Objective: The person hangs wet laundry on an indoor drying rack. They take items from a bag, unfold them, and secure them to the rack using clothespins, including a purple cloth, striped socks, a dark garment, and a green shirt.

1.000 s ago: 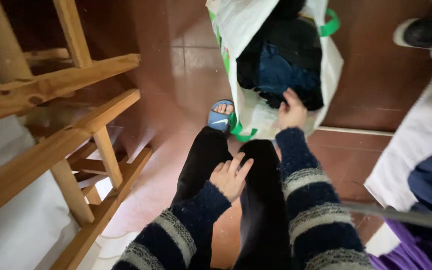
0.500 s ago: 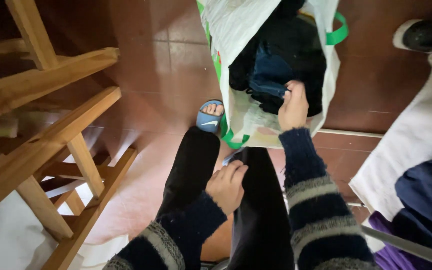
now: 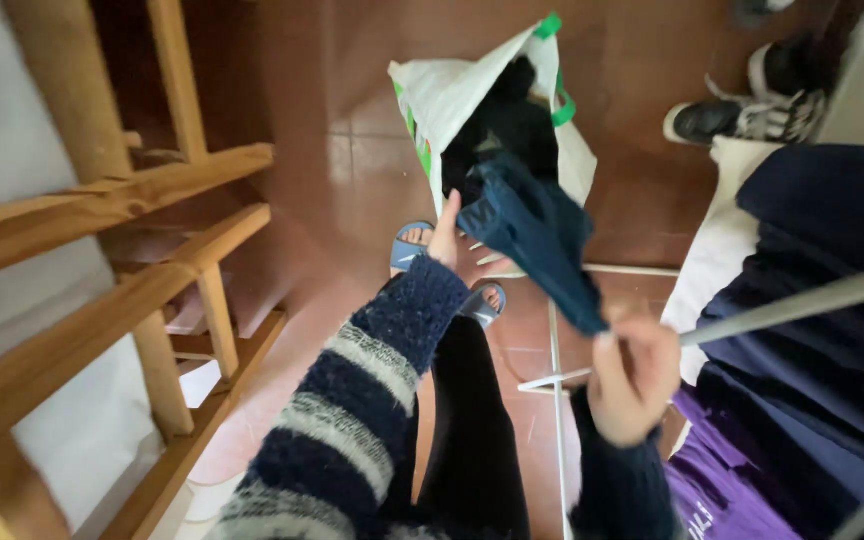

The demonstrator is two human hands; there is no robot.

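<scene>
A dark blue garment [image 3: 537,240] hangs stretched between my two hands above the floor. My right hand [image 3: 634,375] grips its lower end near the metal rail of a drying rack [image 3: 802,300]. My left hand [image 3: 445,232] reaches forward in a striped navy and grey sleeve and holds the garment's upper edge, just in front of a white bag with green handles [image 3: 452,95]. The bag stands open on the red tile floor with more dark clothes inside.
A wooden frame with rungs [image 3: 142,270] fills the left side. Navy and purple clothes [image 3: 812,330] hang on the drying rack at right, over a white cloth [image 3: 717,240]. Black and white sneakers [image 3: 752,110] lie at the top right. My feet wear blue slides [image 3: 407,248].
My right hand has pulled the blue garment out of the bag and drawn it back toward the rack. My left hand left my leg and rose to hold the garment.
</scene>
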